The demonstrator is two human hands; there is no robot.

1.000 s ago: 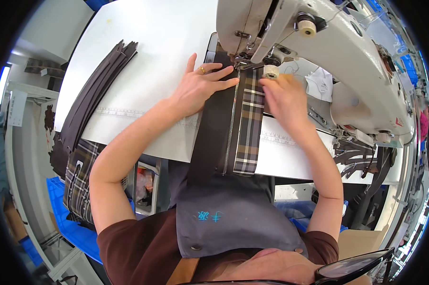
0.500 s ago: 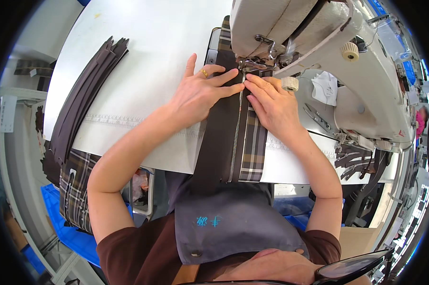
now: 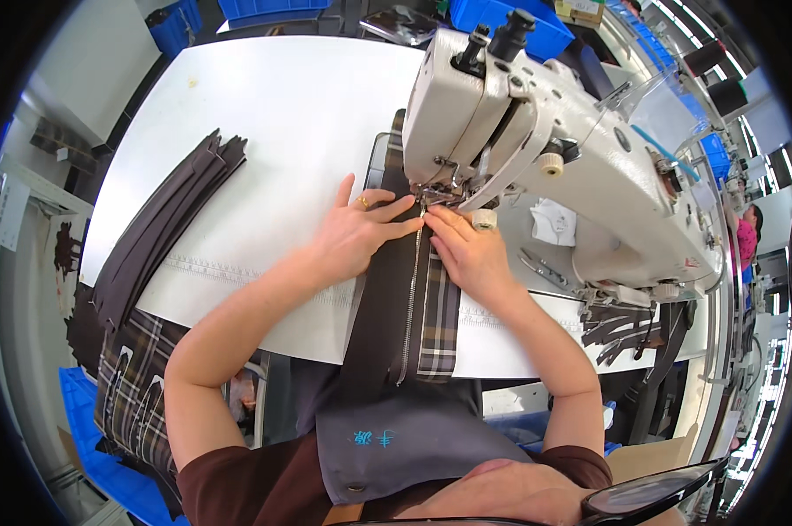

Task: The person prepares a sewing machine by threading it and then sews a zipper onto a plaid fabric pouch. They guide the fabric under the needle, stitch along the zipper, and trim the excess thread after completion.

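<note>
A sewing machine [image 3: 536,131] stands over a dark fabric strip [image 3: 370,324] with a metal zipper [image 3: 408,326] along it and plaid fabric [image 3: 438,351] at the right. My left hand [image 3: 356,232] rests with spread fingers on the dark strip, fingertips left of and just before the presser foot [image 3: 433,195]; one finger has a gold ring. My right hand [image 3: 470,254] lies with fingers stretched over the zipper and plaid piece, its fingertips beside my left ones, just below the foot. The needle point is too small to make out.
Dark strips [image 3: 164,219] are stacked at the left, above hanging plaid pieces [image 3: 137,359]. Scissors [image 3: 541,267] and a white scrap [image 3: 552,221] lie right of the fabric. More strips [image 3: 624,320] lie at right. Blue bins [image 3: 510,22] stand behind; a person [image 3: 747,237] is at far right.
My right hand has moved left from the plaid edge onto the zipper, beside my left fingertips. The camera's view has shifted, so the table sits lower in the picture.
</note>
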